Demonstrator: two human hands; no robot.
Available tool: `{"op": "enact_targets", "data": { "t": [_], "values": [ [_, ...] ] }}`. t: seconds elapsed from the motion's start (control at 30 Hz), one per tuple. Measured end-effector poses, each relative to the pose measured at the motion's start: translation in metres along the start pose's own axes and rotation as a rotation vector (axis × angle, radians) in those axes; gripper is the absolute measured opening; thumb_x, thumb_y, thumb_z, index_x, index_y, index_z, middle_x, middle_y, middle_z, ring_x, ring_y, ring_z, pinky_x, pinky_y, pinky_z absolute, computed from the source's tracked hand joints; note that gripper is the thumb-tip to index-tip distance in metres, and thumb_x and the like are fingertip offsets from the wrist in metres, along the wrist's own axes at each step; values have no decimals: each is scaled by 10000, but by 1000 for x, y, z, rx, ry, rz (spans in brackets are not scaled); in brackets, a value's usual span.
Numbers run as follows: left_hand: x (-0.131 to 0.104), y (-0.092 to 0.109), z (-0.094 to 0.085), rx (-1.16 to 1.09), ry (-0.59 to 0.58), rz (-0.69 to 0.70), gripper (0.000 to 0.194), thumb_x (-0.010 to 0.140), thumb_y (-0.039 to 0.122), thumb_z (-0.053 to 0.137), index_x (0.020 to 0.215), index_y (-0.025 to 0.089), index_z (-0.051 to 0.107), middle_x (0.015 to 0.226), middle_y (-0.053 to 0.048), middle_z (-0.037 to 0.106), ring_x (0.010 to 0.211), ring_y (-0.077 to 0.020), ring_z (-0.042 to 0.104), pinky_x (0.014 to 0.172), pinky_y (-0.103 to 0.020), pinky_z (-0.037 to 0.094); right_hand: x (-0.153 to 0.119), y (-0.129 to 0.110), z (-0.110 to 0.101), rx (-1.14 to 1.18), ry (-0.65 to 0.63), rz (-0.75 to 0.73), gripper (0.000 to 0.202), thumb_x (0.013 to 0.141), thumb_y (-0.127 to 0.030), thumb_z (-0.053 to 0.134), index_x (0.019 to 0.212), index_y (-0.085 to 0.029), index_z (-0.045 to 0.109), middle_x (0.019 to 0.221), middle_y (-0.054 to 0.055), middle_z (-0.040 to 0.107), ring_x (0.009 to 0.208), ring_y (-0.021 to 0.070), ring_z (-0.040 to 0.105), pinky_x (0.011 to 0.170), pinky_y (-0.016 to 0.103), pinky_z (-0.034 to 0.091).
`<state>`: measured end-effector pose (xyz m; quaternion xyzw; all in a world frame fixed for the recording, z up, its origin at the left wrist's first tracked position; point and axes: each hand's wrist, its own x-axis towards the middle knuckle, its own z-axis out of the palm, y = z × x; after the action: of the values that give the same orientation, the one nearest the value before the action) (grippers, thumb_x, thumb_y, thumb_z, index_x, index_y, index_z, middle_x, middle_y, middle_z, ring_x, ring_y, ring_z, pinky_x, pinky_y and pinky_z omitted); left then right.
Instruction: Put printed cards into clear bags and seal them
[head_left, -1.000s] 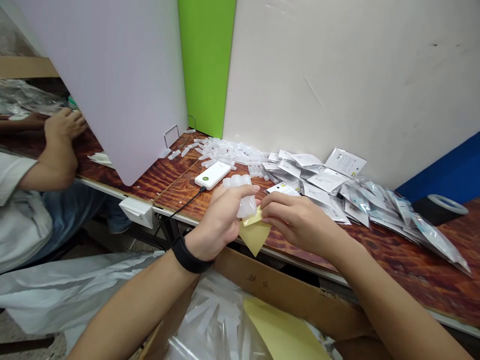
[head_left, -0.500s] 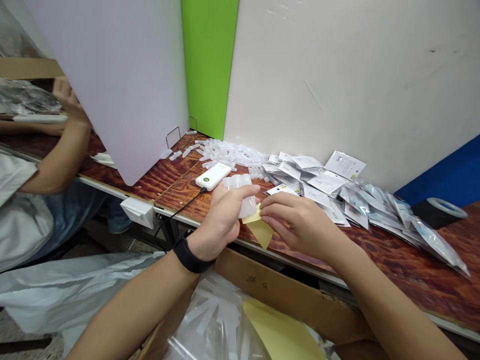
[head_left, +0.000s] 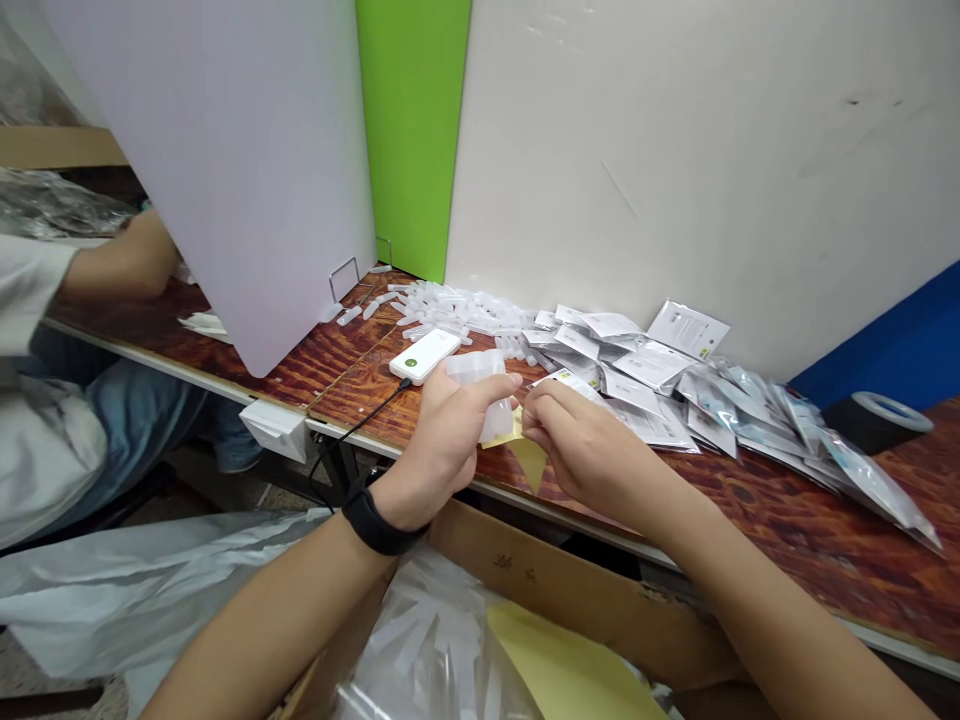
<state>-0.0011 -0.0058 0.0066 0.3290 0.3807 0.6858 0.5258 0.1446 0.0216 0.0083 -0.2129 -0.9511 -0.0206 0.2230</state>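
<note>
A clear, frosted plastic piece with rounded sections side by side (head_left: 493,420) is gripped in my left hand (head_left: 442,440), the thumb lying across it. My left wrist wears a black band (head_left: 381,518). Just to the right, my right hand (head_left: 574,435) has its fingertips pinched together on a small piece of yellow paper (head_left: 531,462). This paper hangs below the plastic piece, over the table edge. Whether something else small sits between the right fingertips is hidden.
Loose frosted tubes (head_left: 480,309) lie at the back, near a white power bank (head_left: 425,355) with a black cable. Packed bags with cards (head_left: 649,362) and a black tape roll (head_left: 877,422) are right. Below stands a carton (head_left: 540,560). A co-worker's arm (head_left: 124,262) is left.
My right fingers have closed together at the yellow paper, which has turned slightly. My left hand keeps its hold on the plastic piece. The co-worker's raised hand has gone down behind the divider.
</note>
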Motion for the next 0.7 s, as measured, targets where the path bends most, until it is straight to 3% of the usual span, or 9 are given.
{"op": "enact_targets", "data": {
  "t": [0.23,0.3,0.37,0.5,0.7],
  "values": [
    [1,0,-5,145,20,127,337,635,176,719,877,179,485,697,39,539,615,-111,542,590,-242,456,0,1,-18,420,147,239,144,888,-114,395,778,-205,417,776,23,468,692,164,439,641,301,382],
    [-3,1,-6,311,-6,269,422,624,189,731,965,189,482,726,33,553,623,-119,549,582,-244,462,0,-3,-26,520,204,309,144,915,-157,402,783,-204,434,801,21,473,723,160,447,658,293,383],
    [-8,2,-7,512,-57,499,467,629,197,735,1022,196,482,786,17,575,649,-125,564,592,-245,479,0,-9,-36,627,243,354,148,933,-193,406,791,-205,448,830,22,478,766,156,460,676,278,391],
    [-16,3,-8,741,-164,910,486,665,192,727,1076,199,468,847,14,598,648,-99,579,579,-201,491,-5,-24,-53,854,192,381,148,949,-221,412,811,-215,463,876,15,497,806,141,477,696,244,421],
    [-17,2,-13,845,-240,1141,577,623,98,723,1123,179,447,877,19,626,617,-70,574,595,-163,493,-12,-38,-66,831,76,430,140,950,-207,408,831,-226,479,881,6,537,818,140,514,720,248,441]
  ]
}}
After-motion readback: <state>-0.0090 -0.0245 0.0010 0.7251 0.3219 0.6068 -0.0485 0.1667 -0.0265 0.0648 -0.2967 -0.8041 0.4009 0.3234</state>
